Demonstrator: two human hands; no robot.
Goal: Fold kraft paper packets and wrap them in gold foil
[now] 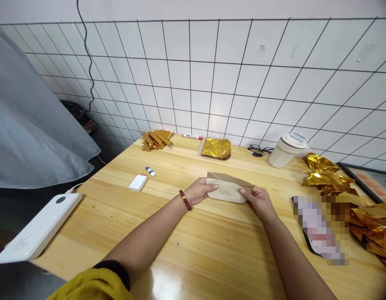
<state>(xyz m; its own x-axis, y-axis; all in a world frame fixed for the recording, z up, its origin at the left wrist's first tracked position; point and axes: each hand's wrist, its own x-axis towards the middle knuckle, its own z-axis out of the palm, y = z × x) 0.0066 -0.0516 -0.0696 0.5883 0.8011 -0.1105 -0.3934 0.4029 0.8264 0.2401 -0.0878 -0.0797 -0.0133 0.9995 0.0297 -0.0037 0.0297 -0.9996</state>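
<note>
A sheet of brownish paper (228, 191), with a fold along its upper part, is held just above the wooden table (193, 250). My left hand (201, 191) pinches its left end, the thumb lying on the near face. At the right end my right hand (258, 199) grips the paper between thumb and curled fingers. A beaded bracelet (185, 200) circles my left wrist. Beyond the paper lies a stack of gold foil sheets (216, 148). Whatever is on the paper's far side is hidden.
Folded gold foil strips (157, 139) lie at the back left, near a marker (193, 136). A white charger (138, 182) and a power bank (39, 229) are on the left. A lidded cup (286, 151), glasses (260, 149), crumpled gold foil (328, 179) and a blurred phone (317, 229) occupy the right.
</note>
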